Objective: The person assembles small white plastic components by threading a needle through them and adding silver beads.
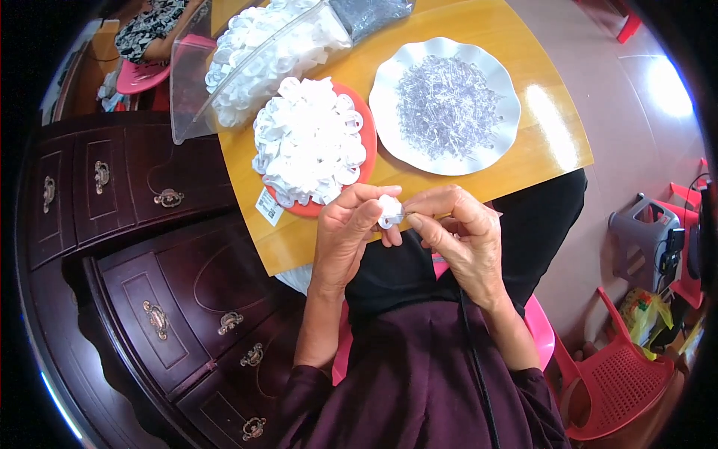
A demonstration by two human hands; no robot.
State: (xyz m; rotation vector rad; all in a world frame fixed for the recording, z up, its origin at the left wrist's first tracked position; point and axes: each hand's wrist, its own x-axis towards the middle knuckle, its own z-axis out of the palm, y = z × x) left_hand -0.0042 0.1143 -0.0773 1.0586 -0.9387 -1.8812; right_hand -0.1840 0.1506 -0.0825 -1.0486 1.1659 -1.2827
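Note:
My left hand (345,228) pinches a small white plastic piece (390,211) with a rounded, ring-like end, held over my lap at the table's near edge. From the other side my right hand (465,232) brings thumb and forefinger together against it. A small thin greyish piece shows between the right fingertips; its exact kind is too small to tell. Just beyond my left hand, a heap of similar white plastic pieces (307,142) lies on a round red-orange plate (366,126). Farther right, a white wavy-rimmed dish (508,127) holds many thin clear-grey pin-like pieces (449,105).
A clear plastic bag (196,90) full of more white pieces lies at the table's far left, beside a dark grey bag (370,15). Dark wooden drawers (149,299) stand left. A grey stool (645,232) and a pink chair (617,382) are right. Another person sits far left.

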